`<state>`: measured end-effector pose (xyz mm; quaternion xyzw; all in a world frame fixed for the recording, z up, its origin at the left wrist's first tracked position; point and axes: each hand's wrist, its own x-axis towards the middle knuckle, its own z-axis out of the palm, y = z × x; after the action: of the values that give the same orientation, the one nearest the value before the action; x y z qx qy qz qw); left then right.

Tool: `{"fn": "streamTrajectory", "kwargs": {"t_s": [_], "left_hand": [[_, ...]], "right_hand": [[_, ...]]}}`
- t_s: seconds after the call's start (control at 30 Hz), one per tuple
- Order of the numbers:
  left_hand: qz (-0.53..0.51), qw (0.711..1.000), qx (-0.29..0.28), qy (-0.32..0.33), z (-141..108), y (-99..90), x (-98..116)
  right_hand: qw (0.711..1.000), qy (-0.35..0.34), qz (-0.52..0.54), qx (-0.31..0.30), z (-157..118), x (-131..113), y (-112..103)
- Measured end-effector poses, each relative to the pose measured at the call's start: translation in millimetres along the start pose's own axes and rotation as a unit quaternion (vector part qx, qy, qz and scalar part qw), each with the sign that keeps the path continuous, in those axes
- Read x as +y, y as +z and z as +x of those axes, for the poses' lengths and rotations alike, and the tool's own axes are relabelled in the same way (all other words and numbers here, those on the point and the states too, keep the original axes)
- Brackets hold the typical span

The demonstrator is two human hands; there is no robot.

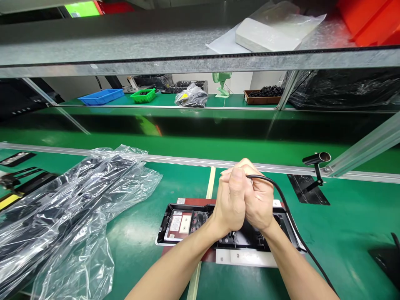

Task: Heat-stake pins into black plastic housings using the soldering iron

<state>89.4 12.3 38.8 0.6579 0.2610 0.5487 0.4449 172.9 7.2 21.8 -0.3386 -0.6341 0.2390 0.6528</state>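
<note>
My left hand (230,202) and my right hand (260,199) are closed and pressed together above a black plastic housing (162,227). A black cable (283,198) comes out at the right hand and curves down to the lower right. What the fingers wrap round is hidden. The housing lies on a reddish-brown base with a white strip (246,257) along its front. Its left part shows labels and round openings; my hands and forearms cover much of the middle.
Plastic-wrapped black parts (71,208) cover the left of the green table (137,250). A metal tube holder (317,158) stands at the right beside a slanted post (368,143). A metal shelf (125,41) spans overhead. Bins and a green fan (222,83) stand behind.
</note>
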Motion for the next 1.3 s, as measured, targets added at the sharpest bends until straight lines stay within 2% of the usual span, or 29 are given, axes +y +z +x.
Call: {"fn": "streamTrajectory", "kwargs": {"t_s": [0.87,1.3], "left_hand": [[-0.039,0.999,-0.002,0.003,-0.3,1.5,-2.9],[-0.024,1.0,-0.01,-0.001,0.5,1.0,-3.1]], "right_hand": [[1.0,-0.02,0.013,-0.004,0.5,2.6,-1.1],[1.0,-0.006,0.009,-0.001,0.0,1.8,-0.8]]}}
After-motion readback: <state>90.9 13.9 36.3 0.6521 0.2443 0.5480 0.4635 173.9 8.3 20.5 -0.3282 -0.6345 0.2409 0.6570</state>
